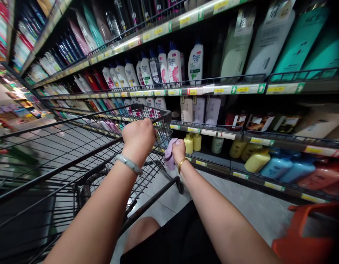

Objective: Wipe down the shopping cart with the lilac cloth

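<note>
My left hand is closed around the top rim of a black wire shopping cart, near its far right corner. A pale bangle circles that wrist. Just right of the cart, my right hand is clenched on a crumpled purple cloth, part of which hangs out of the fist. A gold bracelet is on the right wrist. Close beyond the right hand, yellow bottles stand on the bottom shelf.
Long store shelves run along the right, lined with shampoo bottles and price tags. Blue bottles are low at right. An orange plastic stool or basket, blurred, is on the floor at lower right. Grey tiled floor lies between.
</note>
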Demonstrator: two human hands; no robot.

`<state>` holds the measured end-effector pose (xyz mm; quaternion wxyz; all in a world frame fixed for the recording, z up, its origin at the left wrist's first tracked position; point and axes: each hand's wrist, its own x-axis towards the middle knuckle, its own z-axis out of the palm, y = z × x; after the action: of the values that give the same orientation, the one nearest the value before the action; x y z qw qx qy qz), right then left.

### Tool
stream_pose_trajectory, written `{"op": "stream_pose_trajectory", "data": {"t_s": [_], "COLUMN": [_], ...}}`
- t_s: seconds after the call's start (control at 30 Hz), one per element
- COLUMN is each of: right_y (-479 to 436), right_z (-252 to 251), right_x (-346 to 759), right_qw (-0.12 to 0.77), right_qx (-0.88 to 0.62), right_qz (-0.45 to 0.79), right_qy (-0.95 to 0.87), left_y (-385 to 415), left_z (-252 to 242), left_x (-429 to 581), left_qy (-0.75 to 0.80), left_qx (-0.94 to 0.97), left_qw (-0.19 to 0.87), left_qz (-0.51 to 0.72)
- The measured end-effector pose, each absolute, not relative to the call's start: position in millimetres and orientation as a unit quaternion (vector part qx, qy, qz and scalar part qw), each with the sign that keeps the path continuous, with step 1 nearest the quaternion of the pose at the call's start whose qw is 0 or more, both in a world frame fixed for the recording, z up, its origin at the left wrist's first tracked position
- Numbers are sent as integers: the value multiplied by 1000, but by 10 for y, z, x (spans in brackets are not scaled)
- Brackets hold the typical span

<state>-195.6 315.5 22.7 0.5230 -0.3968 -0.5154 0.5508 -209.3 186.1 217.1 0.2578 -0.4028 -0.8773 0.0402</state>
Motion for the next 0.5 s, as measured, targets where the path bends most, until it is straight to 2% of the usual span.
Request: {"op": "stream_pose_trajectory", "data": {"t_s": [0.1,0.17,0.23,0.4,0.5], "right_y": [3109,3078,3074,3093,3014], "right_z": [530,773,848,415,430], "right_x": [-1987,-1987,-1967,-1934,-1969], "right_qw": [542,575,592,549,552], "right_qx": [-341,-250,-204,-363,-361], "right_qz": [569,567,556,570,580], "right_qy": [-517,-534,-546,-492,-478], "left_y": [1885,1899,1904,1885,1877], "left_z": [2164,2159,2158,2168,2167], "left_x": [-2094,-2098,-2102,-2099,-2101], "left_qy": [-876,-876,-878,-878,-881], "left_qx": [-401,-401,-398,-404,-402], "left_qw": [264,266,263,255,248], "left_qz": [41,40,38,37,39]}}
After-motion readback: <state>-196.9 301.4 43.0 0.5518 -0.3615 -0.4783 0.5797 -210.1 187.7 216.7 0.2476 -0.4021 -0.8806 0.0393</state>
